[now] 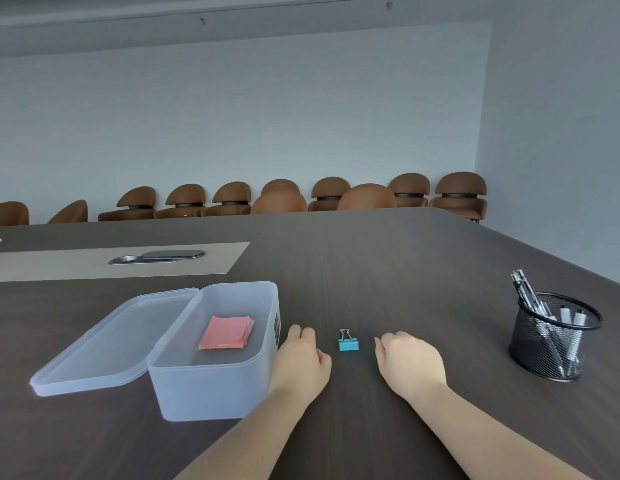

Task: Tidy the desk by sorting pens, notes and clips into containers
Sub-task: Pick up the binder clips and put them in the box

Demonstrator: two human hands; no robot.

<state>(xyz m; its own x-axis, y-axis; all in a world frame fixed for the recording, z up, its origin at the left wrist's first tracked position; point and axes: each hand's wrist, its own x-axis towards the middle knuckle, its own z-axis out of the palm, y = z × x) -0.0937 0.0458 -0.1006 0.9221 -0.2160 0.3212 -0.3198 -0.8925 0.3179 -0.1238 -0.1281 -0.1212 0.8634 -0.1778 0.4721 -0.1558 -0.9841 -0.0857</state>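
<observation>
Curled fingers [383,342] of right hand [410,365] and left hand [299,363] holding nothing, blue binder clip [348,344] between them on table [405,271]; better to pinch its body, then drop into clear box [215,368] beside red notes [227,332].

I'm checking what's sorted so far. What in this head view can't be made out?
- Pens in the mesh cup: count unclear, overlapping behind mesh.
- Label on the plastic box: too small and edge-on to read.
- Fingertips of the left hand and right hand: curled under.
- Notes: stacked, count hidden.
</observation>
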